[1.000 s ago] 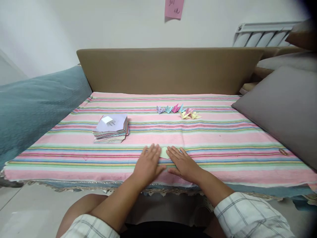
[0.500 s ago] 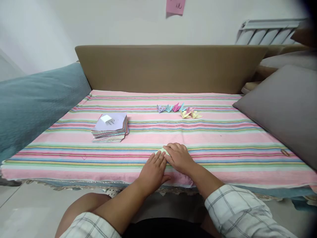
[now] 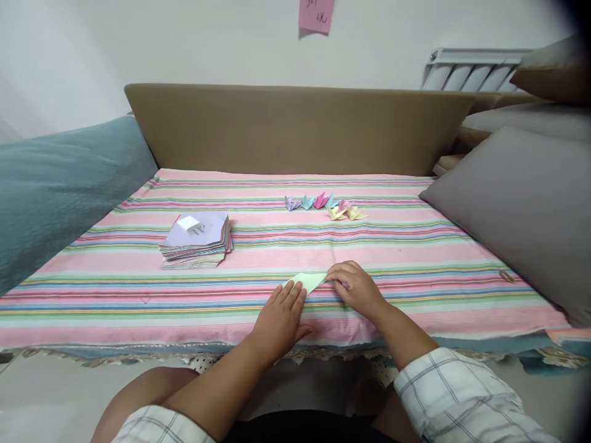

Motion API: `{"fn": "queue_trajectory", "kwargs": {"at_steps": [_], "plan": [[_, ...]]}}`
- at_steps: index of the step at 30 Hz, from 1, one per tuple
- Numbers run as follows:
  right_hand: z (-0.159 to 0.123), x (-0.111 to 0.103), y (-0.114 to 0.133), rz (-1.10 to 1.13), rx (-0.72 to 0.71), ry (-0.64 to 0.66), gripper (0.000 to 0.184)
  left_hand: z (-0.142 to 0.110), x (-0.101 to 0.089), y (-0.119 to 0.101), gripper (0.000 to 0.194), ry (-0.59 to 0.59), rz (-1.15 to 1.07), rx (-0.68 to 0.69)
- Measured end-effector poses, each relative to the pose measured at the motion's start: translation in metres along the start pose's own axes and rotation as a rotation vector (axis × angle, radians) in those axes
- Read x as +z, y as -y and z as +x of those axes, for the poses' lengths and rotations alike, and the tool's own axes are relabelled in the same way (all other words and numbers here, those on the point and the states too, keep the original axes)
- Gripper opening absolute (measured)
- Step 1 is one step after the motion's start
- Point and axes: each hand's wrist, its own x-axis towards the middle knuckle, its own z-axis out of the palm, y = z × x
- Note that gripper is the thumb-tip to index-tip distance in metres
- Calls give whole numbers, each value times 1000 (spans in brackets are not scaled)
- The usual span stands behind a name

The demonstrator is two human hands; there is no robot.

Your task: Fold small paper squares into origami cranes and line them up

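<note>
A pale green piece of folded paper (image 3: 310, 280) lies on the striped cloth in front of me, its middle showing between my hands. Flat on its left part rests my left hand (image 3: 281, 317), fingers stretched out. My right hand (image 3: 355, 289) pinches the pointed right end between thumb and fingers. Farther back stands a loose row of small folded paper cranes, among them a lilac one (image 3: 292, 203), a magenta one (image 3: 320, 200) and a yellow one (image 3: 355, 213).
A stack of square coloured paper (image 3: 196, 243) sits at the left with a white plug adapter (image 3: 189, 224) on top. Grey cushions (image 3: 503, 209) lean at the right, a blue armrest (image 3: 69, 184) rises at the left. A small brown loop (image 3: 506, 276) lies near the cushion.
My right hand has slid right along the paper and now pinches its right tip, uncovering more of the green sheet. My left hand stays flat on it. The view has shifted slightly right.
</note>
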Motion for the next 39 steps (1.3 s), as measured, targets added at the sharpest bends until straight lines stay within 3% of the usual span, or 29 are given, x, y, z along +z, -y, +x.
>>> {"fn": "queue_trajectory", "kwargs": {"at_steps": [6, 12, 14, 17, 20, 22, 27, 30, 34, 36, 39], "plan": [[2, 5, 7, -224, 22, 50, 23, 1, -4, 1, 71, 9, 8, 9], [3, 13, 15, -245, 41, 103, 23, 1, -4, 0, 69, 19, 1, 2], [2, 18, 22, -227, -16, 114, 29, 0, -4, 1, 69, 10, -5, 2], [-4, 27, 30, -193, -174, 249, 47, 0, -3, 2, 70, 2, -19, 7], [-10, 34, 29, -188, -189, 351, 70, -2, -5, 3, 69, 16, -22, 2], [-12, 36, 26, -187, -177, 375, 73, -4, -7, 4, 67, 26, -15, -11], [-12, 36, 22, -157, -157, 402, 69, -15, -19, 14, 63, 70, -3, -105], [-9, 34, 23, -111, -124, 392, 56, -19, -30, 25, 56, 72, -4, -174], [-2, 32, 23, 5, -27, 296, 40, -11, -37, 32, 30, -101, 7, -241], [2, 31, 22, 65, 1, 247, 39, -1, -31, 28, 24, -187, -20, -170], [6, 29, 16, 130, -10, 193, 33, 14, -19, 21, 17, -186, -88, -28]]}}
